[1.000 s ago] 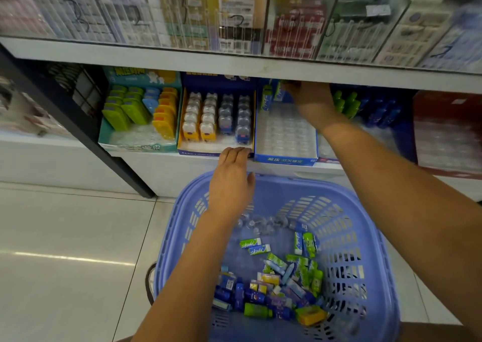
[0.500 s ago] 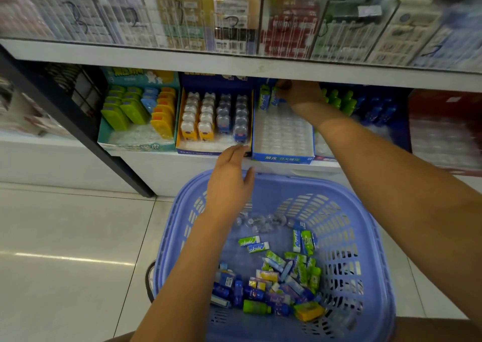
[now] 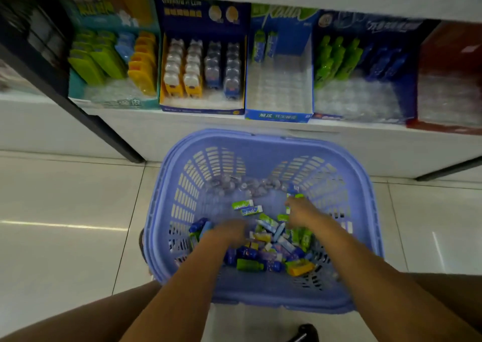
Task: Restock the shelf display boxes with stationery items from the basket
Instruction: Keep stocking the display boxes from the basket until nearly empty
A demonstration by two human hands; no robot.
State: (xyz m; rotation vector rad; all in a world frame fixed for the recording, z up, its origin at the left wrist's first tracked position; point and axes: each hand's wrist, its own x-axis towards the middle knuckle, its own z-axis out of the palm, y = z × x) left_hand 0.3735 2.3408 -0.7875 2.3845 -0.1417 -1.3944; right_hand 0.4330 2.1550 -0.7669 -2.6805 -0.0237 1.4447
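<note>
Both hands, left hand (image 3: 228, 233) and right hand (image 3: 303, 211), are down among the stationery items (image 3: 268, 240) heaped in the basket (image 3: 260, 136). It sits close below the shelf (image 3: 117, 122), probably to keep the reach short. Through the blur I cannot tell whether either hand grips anything. The near-empty display box (image 3: 279, 88) is the likely destination; its Chinese front label is unreadable.

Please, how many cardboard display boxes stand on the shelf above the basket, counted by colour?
Teal cardboard display box: 1
Blue cardboard display boxes: 3
Red cardboard display box: 1
Total: 5
</note>
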